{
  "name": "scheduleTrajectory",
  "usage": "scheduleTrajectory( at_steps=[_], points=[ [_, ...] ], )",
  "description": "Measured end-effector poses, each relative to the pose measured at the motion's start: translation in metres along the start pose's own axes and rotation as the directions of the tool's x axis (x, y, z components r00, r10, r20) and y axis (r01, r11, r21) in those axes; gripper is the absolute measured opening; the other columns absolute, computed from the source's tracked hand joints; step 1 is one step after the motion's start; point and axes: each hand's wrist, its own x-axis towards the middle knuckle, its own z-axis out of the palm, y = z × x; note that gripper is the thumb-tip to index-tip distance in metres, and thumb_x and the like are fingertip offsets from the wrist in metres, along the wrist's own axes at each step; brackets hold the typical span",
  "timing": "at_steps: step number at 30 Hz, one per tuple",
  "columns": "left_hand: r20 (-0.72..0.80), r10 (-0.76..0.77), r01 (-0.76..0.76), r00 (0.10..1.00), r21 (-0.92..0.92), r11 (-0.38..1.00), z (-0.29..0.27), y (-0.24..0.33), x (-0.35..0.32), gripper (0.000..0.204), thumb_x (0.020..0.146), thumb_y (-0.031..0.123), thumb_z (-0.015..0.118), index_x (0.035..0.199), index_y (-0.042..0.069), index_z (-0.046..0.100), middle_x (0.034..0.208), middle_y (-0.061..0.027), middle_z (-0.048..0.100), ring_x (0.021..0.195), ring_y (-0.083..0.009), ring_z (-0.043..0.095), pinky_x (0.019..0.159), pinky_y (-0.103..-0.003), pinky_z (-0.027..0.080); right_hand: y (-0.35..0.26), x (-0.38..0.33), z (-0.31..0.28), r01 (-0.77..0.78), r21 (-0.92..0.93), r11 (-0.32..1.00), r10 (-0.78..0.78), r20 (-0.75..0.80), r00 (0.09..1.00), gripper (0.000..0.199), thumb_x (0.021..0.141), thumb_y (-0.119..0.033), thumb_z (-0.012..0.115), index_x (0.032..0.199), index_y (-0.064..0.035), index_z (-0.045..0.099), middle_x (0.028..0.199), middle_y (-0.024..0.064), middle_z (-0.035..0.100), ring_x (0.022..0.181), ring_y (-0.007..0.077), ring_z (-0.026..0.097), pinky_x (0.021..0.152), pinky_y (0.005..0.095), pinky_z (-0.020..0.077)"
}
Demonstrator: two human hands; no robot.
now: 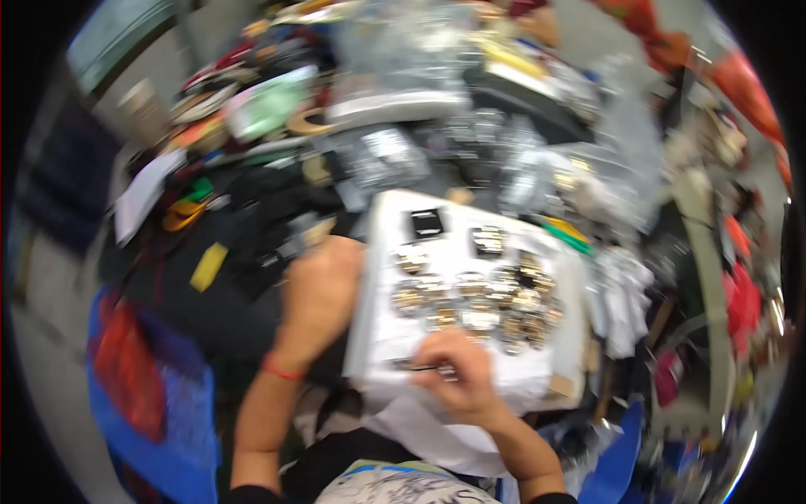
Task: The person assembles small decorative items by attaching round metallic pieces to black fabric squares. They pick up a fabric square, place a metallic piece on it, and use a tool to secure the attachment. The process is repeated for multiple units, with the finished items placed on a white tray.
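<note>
White board [453, 254]: shiny pieces [480, 318] just beyond right hand [460, 370].

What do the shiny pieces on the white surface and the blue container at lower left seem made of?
Shiny pieces: probably polished metal, from their gold and silver glints; blur leaves coated plastic possible.
Blue container: likely plastic, fairly smooth, judging by its even colour and thin wall.
</note>
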Motion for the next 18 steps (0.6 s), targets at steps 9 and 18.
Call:
scheduleTrajectory(
  at_steps=[9, 18],
  points=[
    [-0.189, 0.058, -0.054, 0.980, 0.023, 0.998, 0.033, -0.042, 0.031, 0.040, 0.073, 0.003, 0.067, 0.111, 0.003, 0.057, 0.094, -0.0130, 0.055, 0.090, -0.0278, 0.057, 0.077, -0.038, 0.046, -0.013, -0.005, -0.003, -0.156, -0.021, 0.988, 0.154, -0.072, 0.985, 0.026, 0.073, -0.018, 0.076, 0.086, -0.0057, 0.057, 0.074, 0.0053, 0.054, 0.062, 0.0158, 0.053, 0.055, 0.0278, 0.0431],
    [0.103, -0.180, 0.193, 0.978, -0.773, 0.605, -0.011, -0.014, -0.027, 0.020, 0.086, 0.008, 0.059, 0.102, -0.004, 0.062, 0.086, -0.0074, 0.062, 0.074, -0.0114, 0.061, 0.062, -0.022, 0.053, -0.012, 0.002, 0.006, -0.320, -0.116, 0.940, 0.318, -0.040, 0.947, 0.018, 0.077, -0.007, 0.071, 0.091, -0.0024, 0.061, 0.072, 0.0057, 0.054, 0.056, 0.0112, 0.050, 0.051, 0.0244, 0.0400]
  ],
)
